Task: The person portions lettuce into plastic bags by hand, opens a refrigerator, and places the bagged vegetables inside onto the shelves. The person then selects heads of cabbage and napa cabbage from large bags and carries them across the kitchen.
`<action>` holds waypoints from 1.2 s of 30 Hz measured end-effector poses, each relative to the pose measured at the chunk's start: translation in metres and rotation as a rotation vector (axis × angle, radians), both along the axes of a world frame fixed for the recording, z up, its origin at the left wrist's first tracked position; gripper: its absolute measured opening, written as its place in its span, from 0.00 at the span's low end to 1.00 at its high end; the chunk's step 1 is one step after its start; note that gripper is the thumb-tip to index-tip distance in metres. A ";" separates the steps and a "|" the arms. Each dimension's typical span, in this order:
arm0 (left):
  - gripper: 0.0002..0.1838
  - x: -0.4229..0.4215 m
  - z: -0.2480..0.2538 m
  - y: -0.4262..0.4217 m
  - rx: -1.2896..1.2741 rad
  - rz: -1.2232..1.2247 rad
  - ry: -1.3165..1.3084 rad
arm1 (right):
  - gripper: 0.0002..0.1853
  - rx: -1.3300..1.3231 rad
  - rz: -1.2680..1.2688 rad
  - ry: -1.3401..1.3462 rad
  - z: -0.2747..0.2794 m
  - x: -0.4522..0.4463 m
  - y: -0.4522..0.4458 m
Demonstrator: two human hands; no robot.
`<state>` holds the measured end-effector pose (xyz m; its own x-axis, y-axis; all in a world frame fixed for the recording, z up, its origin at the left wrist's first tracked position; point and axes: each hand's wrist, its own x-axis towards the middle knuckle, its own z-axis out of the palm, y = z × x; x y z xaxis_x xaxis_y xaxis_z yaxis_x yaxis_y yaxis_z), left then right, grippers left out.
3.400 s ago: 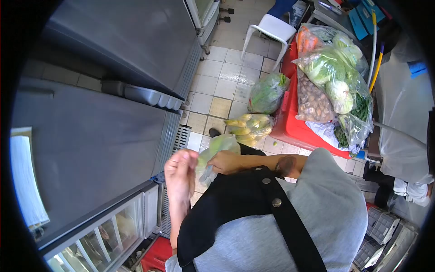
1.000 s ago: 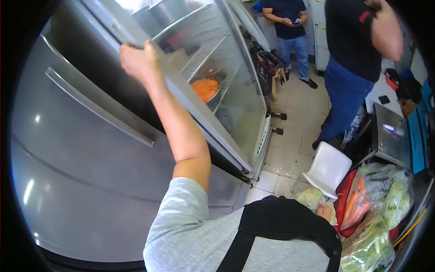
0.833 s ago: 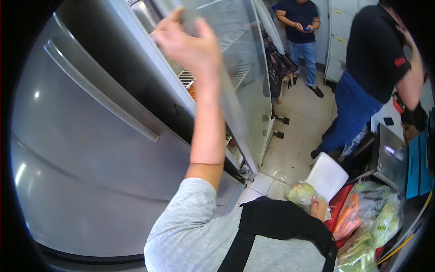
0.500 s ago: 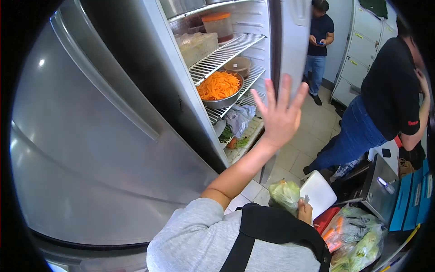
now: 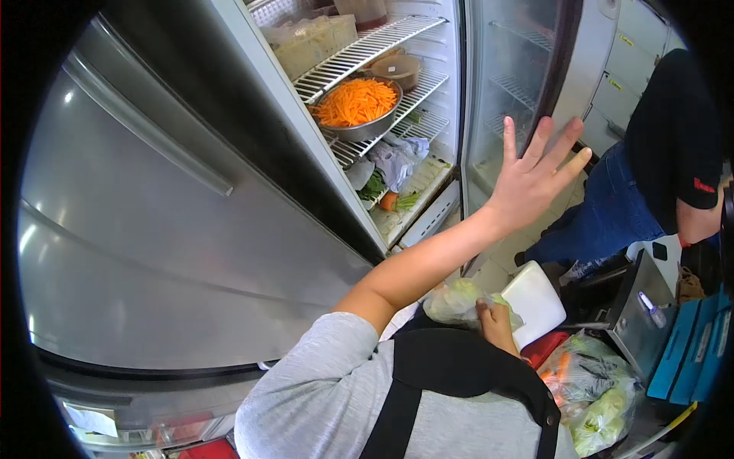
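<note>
Head view showed the left hand (image 5: 529,183), fingers apart, near the door (image 5: 512,65), while beside the stool (image 5: 538,301) the right hand (image 5: 498,324) clamped the bag (image 5: 454,301), seemingly light, soft, best held by loose plastic.

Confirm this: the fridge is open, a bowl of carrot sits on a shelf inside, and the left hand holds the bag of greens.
No, the hand is wrong: the head view shows the right hand holding the bag of greens, while the left hand is spread open. The fridge is open and the bowl of carrot sits on a shelf inside.
</note>
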<state>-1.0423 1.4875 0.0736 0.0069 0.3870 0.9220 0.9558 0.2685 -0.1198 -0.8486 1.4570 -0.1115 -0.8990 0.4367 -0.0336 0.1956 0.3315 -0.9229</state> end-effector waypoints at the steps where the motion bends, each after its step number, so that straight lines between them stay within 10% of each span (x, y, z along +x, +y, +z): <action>1: 0.27 0.003 -0.003 0.004 -0.001 -0.014 0.002 | 0.28 0.003 0.021 0.004 0.003 -0.003 0.001; 11: 0.22 -0.019 -0.009 -0.047 -0.338 -0.411 -0.174 | 0.21 0.102 0.132 0.006 0.001 -0.089 0.008; 16: 0.42 -0.068 -0.084 -0.138 -0.641 -0.727 -1.064 | 0.14 -0.058 0.182 0.347 0.007 -0.152 0.018; 19: 0.49 -0.085 -0.118 -0.184 -0.750 -0.431 -0.974 | 0.14 -0.165 0.289 0.212 0.045 -0.189 0.020; 28: 0.20 -0.122 -0.129 -0.210 -0.357 -0.102 -0.907 | 0.14 0.440 1.053 0.224 0.133 -0.295 -0.004; 33: 0.14 -0.140 -0.151 -0.240 -0.362 -0.076 -0.898 | 0.33 -0.149 1.368 0.080 0.156 -0.356 0.037; 36: 0.12 -0.144 -0.157 -0.251 -0.511 -0.059 -0.854 | 0.28 -0.421 1.008 0.100 0.136 -0.401 0.089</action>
<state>-1.1860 1.2366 -0.0834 -0.5490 0.7592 0.3496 0.7854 0.3256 0.5264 -1.2495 1.5457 0.0248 -0.8437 -0.5300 0.0850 -0.0704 -0.0477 -0.9964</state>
